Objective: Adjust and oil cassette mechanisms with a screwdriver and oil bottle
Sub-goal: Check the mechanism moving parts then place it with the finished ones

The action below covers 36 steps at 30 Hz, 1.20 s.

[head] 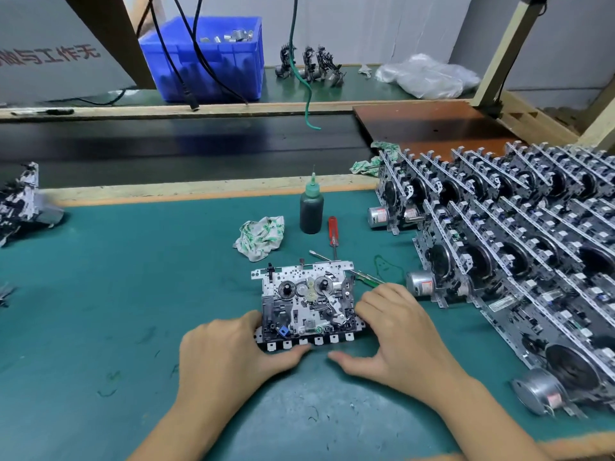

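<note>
You have the cassette mechanism (307, 304) lying flat on the green worktop (116, 277), near you and about centre, its long side running left to right. Your left hand (229, 354) holds its near left corner, fingers curled against the left edge and thumb along the near edge. Your right hand (396, 331) holds the right side the same way, fingers (367, 302) bent over the right edge, thumb stretched left along the near rim. Neither hand holds a tool.

Both tools lie just beyond the mechanism, to the right of its middle, so your right hand is the nearer one. The red-handled screwdriver (333, 236) lies with its handle far and its tip pointing back toward you, the tip nearly reaching the far edge of the mechanism. The oil bottle (311, 211) stands upright just left of the screwdriver handle, its thin nozzle pointing up. A second, green-handled tool (361, 273) lies slantwise at the far right corner, just beyond your right fingers.

A crumpled cloth (261, 237) sits left of the bottle. Rows of stacked mechanisms (519, 247) crowd the right side, close to your right wrist, so I would judge a straight reach forward safer than a sweep outward. The upright bottle looks easy to knock when you lift the screwdriver.
</note>
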Available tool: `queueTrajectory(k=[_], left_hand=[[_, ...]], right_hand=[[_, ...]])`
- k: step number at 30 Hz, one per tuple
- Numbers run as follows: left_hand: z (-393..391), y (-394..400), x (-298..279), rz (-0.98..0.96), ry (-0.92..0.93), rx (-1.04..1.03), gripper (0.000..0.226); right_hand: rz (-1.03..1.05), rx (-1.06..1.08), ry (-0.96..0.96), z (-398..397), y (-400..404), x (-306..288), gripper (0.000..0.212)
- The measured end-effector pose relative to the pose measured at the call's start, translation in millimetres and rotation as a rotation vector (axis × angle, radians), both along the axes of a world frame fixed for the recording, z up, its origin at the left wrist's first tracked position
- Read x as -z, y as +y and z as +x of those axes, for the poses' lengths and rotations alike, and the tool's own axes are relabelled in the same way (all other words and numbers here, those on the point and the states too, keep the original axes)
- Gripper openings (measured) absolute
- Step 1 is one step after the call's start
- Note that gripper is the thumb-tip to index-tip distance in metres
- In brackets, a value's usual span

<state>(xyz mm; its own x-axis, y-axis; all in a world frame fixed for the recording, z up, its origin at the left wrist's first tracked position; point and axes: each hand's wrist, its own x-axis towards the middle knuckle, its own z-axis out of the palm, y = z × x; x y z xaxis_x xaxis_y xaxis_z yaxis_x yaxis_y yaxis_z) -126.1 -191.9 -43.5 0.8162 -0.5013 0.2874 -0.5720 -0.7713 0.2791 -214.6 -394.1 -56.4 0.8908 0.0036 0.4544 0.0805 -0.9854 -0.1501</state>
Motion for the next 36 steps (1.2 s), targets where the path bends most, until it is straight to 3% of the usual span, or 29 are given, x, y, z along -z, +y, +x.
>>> queueTrajectory(k=[9, 16, 26, 36], left_hand=[[4.0, 4.1, 1.4, -0.069, -0.008, 0.107, 0.06], [6.6, 0.5, 4.8, -0.113, -0.127, 0.1, 0.076], [3.2, -0.6, 9.0, -0.122, -0.162, 0.099, 0.063], [3.2, 7.7, 11.2, -0.105, -0.117, 0.281, 0.064]], right_hand=[[-0.065, 0.043, -0.025, -0.8, 4.3, 2.2, 0.049], [-0.032, 0.003, 0.02, -3.0, 1.4, 1.1, 0.053], [0.026, 0.001, -0.003, -2.4, 0.3, 1.5, 0.051], [-0.072, 0.066, -0.046, -3.6, 0.5, 2.3, 0.057]])
